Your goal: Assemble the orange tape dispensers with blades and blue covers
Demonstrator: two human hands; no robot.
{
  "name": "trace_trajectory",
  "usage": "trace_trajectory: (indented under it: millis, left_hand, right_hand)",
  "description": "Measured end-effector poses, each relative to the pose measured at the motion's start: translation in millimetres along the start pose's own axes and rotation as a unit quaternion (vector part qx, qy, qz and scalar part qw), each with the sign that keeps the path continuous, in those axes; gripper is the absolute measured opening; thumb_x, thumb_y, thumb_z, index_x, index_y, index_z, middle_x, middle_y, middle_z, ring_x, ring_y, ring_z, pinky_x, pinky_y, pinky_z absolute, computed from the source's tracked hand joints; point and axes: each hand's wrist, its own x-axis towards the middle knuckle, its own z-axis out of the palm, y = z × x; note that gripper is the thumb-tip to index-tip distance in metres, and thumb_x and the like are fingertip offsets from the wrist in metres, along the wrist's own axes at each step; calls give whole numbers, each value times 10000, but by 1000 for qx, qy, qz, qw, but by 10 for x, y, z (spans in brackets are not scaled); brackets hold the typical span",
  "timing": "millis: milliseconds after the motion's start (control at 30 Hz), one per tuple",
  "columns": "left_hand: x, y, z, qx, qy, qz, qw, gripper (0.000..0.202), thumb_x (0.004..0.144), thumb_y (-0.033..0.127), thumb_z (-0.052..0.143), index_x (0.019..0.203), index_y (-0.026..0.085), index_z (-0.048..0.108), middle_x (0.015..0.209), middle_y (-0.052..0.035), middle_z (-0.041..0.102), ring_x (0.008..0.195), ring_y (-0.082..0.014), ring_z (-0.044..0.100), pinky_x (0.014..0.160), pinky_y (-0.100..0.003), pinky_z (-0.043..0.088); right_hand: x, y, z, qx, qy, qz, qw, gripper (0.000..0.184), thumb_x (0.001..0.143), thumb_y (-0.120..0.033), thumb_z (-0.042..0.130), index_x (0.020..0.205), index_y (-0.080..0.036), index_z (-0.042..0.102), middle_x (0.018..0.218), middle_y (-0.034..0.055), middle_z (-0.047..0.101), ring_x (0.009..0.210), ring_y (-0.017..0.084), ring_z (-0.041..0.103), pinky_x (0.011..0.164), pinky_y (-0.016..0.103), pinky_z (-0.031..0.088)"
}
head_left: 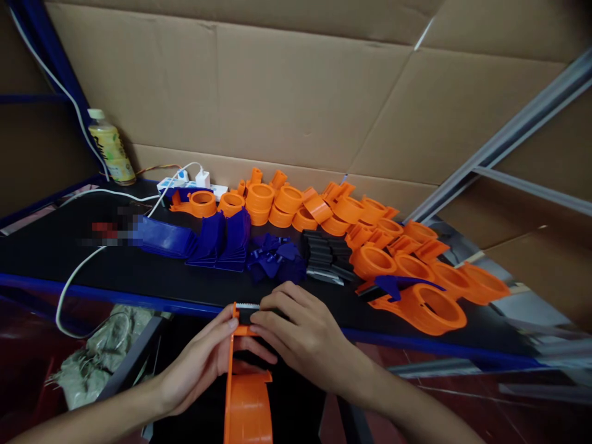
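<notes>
My left hand (210, 348) grips an orange tape dispenser body (250, 410) by its upper end, thumb on the outer side and fingers behind. The round hub end points down toward me. At the top end sits a black part (245, 316) with a white serrated edge (246, 306). My right hand (300, 330) closes its fingers on this black part, pressed against the orange body. Part of the black part is hidden behind the right fingers. On the table beyond lie blue triangular pieces (275, 256) and a row of black parts (324, 253).
Many orange dispenser bodies (367, 209) stand at the table's back and right; one (435, 308) carries a blue piece. Blue flat plates (166, 237) are stacked at left. A power strip (217, 192), white cable (69, 287) and bottle (111, 148) lie farther left. Cardboard (277, 92) walls the back.
</notes>
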Motion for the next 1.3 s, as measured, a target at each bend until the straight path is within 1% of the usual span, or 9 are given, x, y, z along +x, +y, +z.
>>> trace_trajectory:
  millis: [167, 300, 433, 533, 667, 867, 1067, 1200, 1300]
  left_hand:
    - [1, -11, -21, 29, 20, -12, 999, 222, 1013, 289, 473, 1198, 182, 533, 982, -126, 759, 954, -308, 743, 845, -488, 544]
    - [-20, 29, 41, 44, 64, -41, 996, 169, 983, 269, 525, 1136, 198, 516, 799, -75, 763, 750, -268, 762, 803, -460, 551]
    - [-31, 56, 41, 22, 94, -51, 994, 165, 977, 310, 526, 1082, 184, 545, 791, -95, 774, 720, -270, 761, 780, -454, 566]
    - [-32, 58, -18, -18, 128, -66, 989, 196, 939, 353, 589, 1013, 171, 577, 793, -100, 780, 666, -273, 762, 688, -393, 574]
    - [-28, 77, -51, -38, 147, -83, 985, 258, 918, 405, 622, 976, 154, 608, 756, -108, 773, 636, -276, 754, 622, -363, 571]
    - [-22, 74, -76, -3, 160, -16, 987, 177, 908, 337, 674, 953, 176, 615, 694, -32, 730, 597, -190, 715, 625, -301, 565]
    - [-40, 57, -87, 48, 200, 9, 979, 225, 872, 349, 726, 990, 174, 647, 731, -31, 734, 679, -206, 736, 670, -317, 591]
    - [-50, 91, -58, 70, 200, 12, 977, 230, 863, 370, 727, 907, 151, 671, 755, -49, 744, 673, -209, 734, 671, -319, 595]
    - [-59, 99, -53, 95, 199, 18, 975, 275, 855, 385, 732, 1000, 158, 676, 736, -35, 742, 608, -202, 718, 656, -331, 593]
  right_hand:
    - [-72, -54, 147, 47, 66, 8, 997, 165, 987, -158, 547, 1060, -163, 695, 914, 72, 686, 808, 155, 601, 676, 269, 524]
    - [-105, -123, 216, 42, 100, -18, 994, 214, 991, -136, 515, 1112, -133, 691, 938, 107, 718, 854, 189, 652, 743, 322, 586]
    - [-155, -169, 188, 66, 115, -23, 991, 266, 992, -97, 472, 1186, -112, 653, 1097, 143, 725, 1028, 209, 686, 903, 363, 606]
    - [-184, -192, 132, 80, 78, -25, 993, 307, 981, -76, 477, 1243, -131, 628, 1243, 137, 693, 1260, 210, 600, 1051, 378, 550]
    - [-192, -189, 100, 81, 18, -46, 996, 378, 949, -29, 461, 1289, -124, 596, 1362, 143, 632, 1433, 196, 429, 1131, 370, 474]
    - [-201, -192, 106, 110, -61, -37, 991, 490, 901, 3, 433, 1347, -167, 547, 1526, 131, 482, 1524, 216, 232, 1189, 447, 367]
    - [-188, -190, 21, 180, -87, -39, 979, 547, 829, 21, 401, 1350, -121, 489, 1545, 178, 440, 1523, 161, 239, 1212, 436, 314]
    - [-187, -162, 10, 162, -104, -37, 981, 617, 797, 48, 375, 1385, -121, 456, 1563, 199, 404, 1531, 173, 210, 1224, 472, 271]
    - [-207, -116, 63, 134, -110, -56, 983, 666, 796, 45, 379, 1434, -141, 415, 1567, 171, 409, 1533, 166, 200, 1237, 503, 214]
